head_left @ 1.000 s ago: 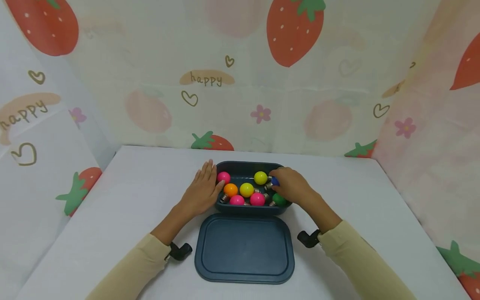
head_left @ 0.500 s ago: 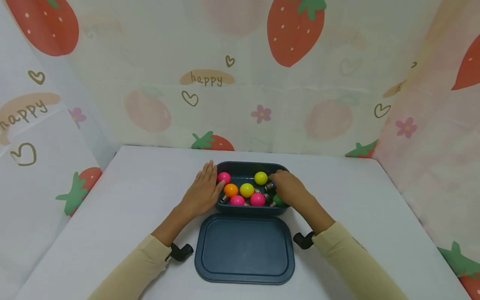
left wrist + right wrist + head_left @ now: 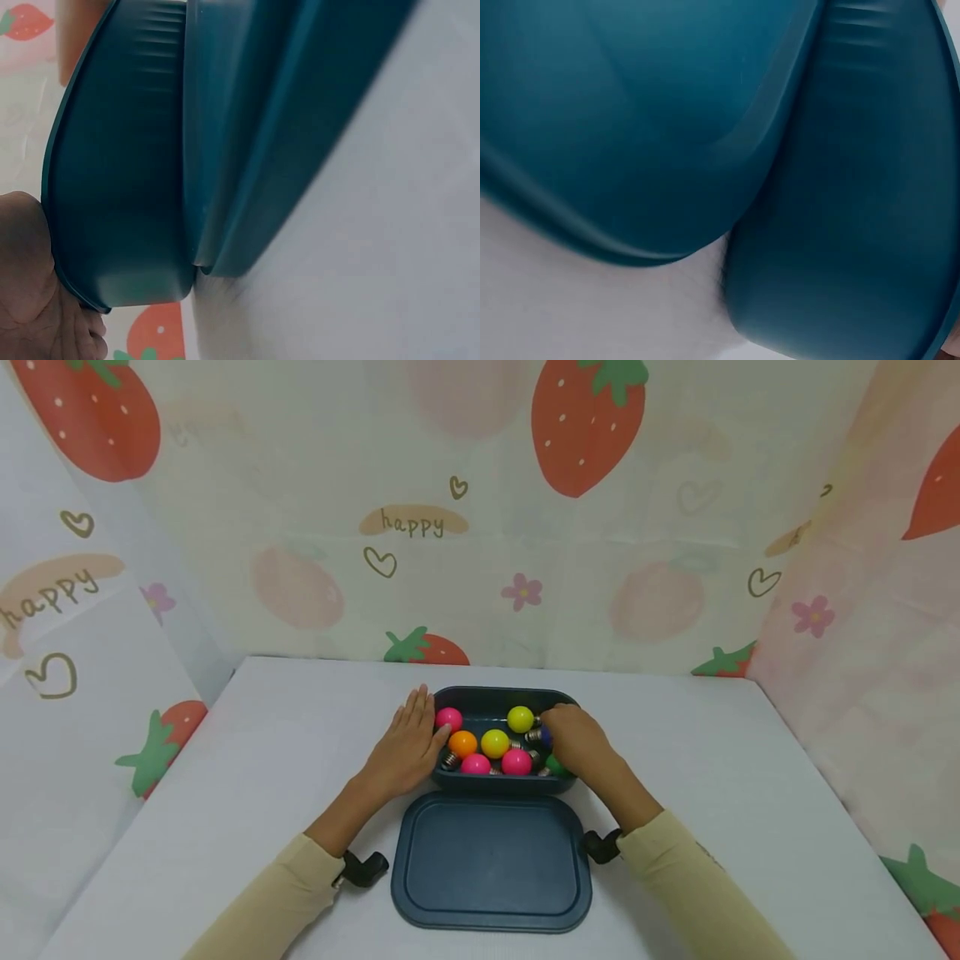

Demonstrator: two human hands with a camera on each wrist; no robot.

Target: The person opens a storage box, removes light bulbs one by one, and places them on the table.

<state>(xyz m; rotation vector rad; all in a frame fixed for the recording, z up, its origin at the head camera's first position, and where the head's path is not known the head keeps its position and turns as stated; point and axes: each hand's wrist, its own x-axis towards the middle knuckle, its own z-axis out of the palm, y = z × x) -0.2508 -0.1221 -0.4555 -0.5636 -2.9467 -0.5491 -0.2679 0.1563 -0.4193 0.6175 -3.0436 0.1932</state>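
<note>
A dark blue-green rectangular box (image 3: 506, 784) holds several round coloured light bulbs with metal screw bases. My left hand (image 3: 403, 745) lies along its left end, fingers straight, thumb over the rim beside a pink bulb (image 3: 448, 719). In the left wrist view, the left hand (image 3: 30, 259) touches the rim of the box (image 3: 120, 172). My right hand (image 3: 579, 742) reaches in over the right end, fingers bent down around a blue bulb (image 3: 547, 737) whose base points left. Its fingertips are hidden. A green bulb (image 3: 556, 766) sits partly under that hand.
The matching lid (image 3: 491, 864) lies flat on the white table (image 3: 697, 760) in front of the box. Inside the box are also an orange bulb (image 3: 462, 743), yellow bulbs (image 3: 495, 743) and more pink ones (image 3: 516, 762). A strawberry-print backdrop (image 3: 450, 593) stands behind the table.
My right hand has moved slightly left and deeper into the box; the blue bulb's base has turned level. The left hand stays on the box's end.
</note>
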